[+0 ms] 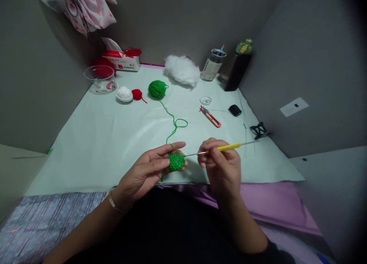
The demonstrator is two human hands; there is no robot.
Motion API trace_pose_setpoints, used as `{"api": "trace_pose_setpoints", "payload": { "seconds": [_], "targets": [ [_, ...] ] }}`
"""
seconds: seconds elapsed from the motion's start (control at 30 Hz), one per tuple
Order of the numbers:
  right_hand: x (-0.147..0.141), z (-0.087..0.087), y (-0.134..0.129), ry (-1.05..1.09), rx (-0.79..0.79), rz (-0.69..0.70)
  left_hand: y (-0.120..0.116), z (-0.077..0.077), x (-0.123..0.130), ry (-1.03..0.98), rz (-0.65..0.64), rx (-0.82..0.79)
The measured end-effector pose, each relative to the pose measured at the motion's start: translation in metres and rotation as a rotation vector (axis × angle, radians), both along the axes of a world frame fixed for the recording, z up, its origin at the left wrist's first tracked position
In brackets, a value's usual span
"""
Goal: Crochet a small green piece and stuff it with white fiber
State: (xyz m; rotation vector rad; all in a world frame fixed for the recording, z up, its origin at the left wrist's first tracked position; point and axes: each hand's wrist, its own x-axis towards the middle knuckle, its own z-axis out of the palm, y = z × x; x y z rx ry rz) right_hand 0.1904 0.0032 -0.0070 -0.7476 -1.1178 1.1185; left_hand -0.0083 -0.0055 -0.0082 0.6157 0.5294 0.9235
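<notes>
Between the thumb and fingers of my left hand (149,166) is a small round green crochet piece (176,162). My right hand (222,162) grips a crochet hook (225,148) by its yellow handle, and the thin metal shaft points left, its tip at the piece's upper right edge. Green yarn (171,134) runs from my left forefinger up the table, through a loose loop, to a green yarn ball (157,89). A short green tail hangs below the piece. Some of my left fingers are hidden behind the crochet work.
Orange-handled thread snips (210,117) lie right of centre, near a small white dish (205,100) and a dark green bundle (235,110). Along the back stand white stuffing (182,70), a pen jar (212,65), a bottle (238,67), a tissue box (126,61) and a clear tub (100,80).
</notes>
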Motion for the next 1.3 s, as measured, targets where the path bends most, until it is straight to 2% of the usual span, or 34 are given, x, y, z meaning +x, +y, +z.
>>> {"api": "trace_pose_setpoints", "payload": {
  "seconds": [0.1, 0.2, 0.27, 0.5, 0.63, 0.8, 1.03, 1.2, 1.3],
  "targets": [
    [-0.005, -0.002, -0.002, -0.048, 0.02, 0.048, -0.002, -0.002, 0.003, 0.085, 0.023, 0.079],
    [-0.01, -0.006, -0.006, -0.274, 0.122, 0.015, -0.002, -0.003, 0.006, 0.177, 0.063, 0.131],
    [-0.011, -0.008, -0.007, -0.324, 0.149, -0.009, -0.002, -0.002, 0.007, 0.253, 0.09, 0.163],
    [-0.005, -0.017, 0.0, -0.012, -0.099, 0.142, -0.001, 0.005, 0.004, 0.542, 0.115, 0.336],
    [-0.002, -0.016, 0.002, 0.018, -0.114, 0.21, -0.001, 0.003, 0.004, 0.606, 0.119, 0.417],
    [0.007, -0.01, 0.002, -0.095, -0.026, 0.255, 0.0, 0.004, 0.002, 0.647, 0.125, 0.478],
    [0.016, 0.007, -0.003, -0.574, 0.27, 0.174, 0.003, 0.003, 0.003, 0.747, 0.133, 0.543],
    [0.012, 0.004, -0.002, -0.686, 0.418, 0.108, 0.004, 0.0, 0.003, 0.796, 0.153, 0.578],
    [0.007, -0.001, 0.0, -0.753, 0.573, 0.036, 0.003, -0.001, 0.005, 0.761, 0.18, 0.52]
  ]
}}
